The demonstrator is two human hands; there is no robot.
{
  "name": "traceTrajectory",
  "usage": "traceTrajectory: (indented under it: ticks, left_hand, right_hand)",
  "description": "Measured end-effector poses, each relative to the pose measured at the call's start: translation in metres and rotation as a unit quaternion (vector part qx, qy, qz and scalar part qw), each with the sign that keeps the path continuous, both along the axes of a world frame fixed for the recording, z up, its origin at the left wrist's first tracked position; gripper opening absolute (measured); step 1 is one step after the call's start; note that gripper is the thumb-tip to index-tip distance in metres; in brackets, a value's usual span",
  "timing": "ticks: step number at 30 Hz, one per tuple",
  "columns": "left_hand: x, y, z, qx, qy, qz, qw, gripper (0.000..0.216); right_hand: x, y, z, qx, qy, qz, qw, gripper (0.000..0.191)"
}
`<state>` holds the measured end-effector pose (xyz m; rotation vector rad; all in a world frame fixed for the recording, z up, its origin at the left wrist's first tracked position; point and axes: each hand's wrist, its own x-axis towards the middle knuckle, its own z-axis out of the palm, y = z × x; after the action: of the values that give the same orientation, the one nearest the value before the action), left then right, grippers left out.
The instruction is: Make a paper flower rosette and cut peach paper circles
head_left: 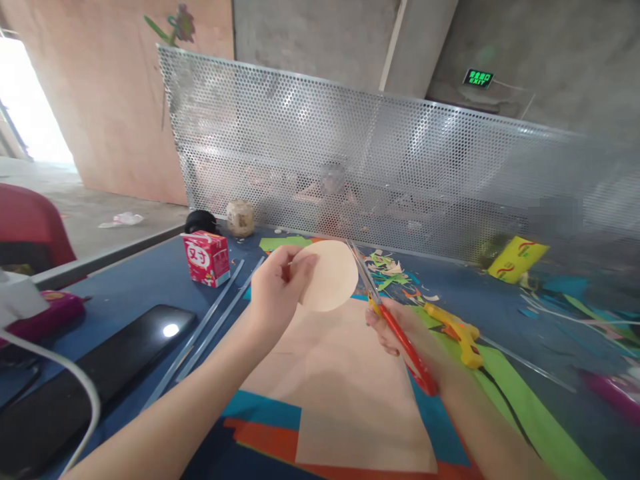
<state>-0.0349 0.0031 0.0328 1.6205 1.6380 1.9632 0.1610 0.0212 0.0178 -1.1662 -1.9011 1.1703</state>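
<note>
My left hand (277, 283) pinches a round peach paper disc (333, 277) and holds it up above the table. Just to the right, my right hand (400, 333) grips red-handled scissors (395, 327), whose blades point up beside the disc's right edge. A large peach paper sheet (345, 393) lies flat on the table below both hands, over blue, orange and green sheets.
A red carton (206, 257), a black phone (100, 367), thin grey rods (210, 320), a yellow glue gun (457, 333) with black cord, paper scraps (390, 267) and a yellow packet (517, 259) lie on the blue table. A perforated metal screen (400, 173) stands behind.
</note>
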Motion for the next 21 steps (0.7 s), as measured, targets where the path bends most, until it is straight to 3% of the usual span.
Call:
traceTrajectory:
  ticks: [21]
  left_hand:
    - [0.0037,-0.0026,-0.0007,-0.002,-0.005,-0.011,1.0,0.014]
  right_hand:
    - [0.0002,-0.001,-0.0007,-0.018,0.004,-0.001,1.0,0.036]
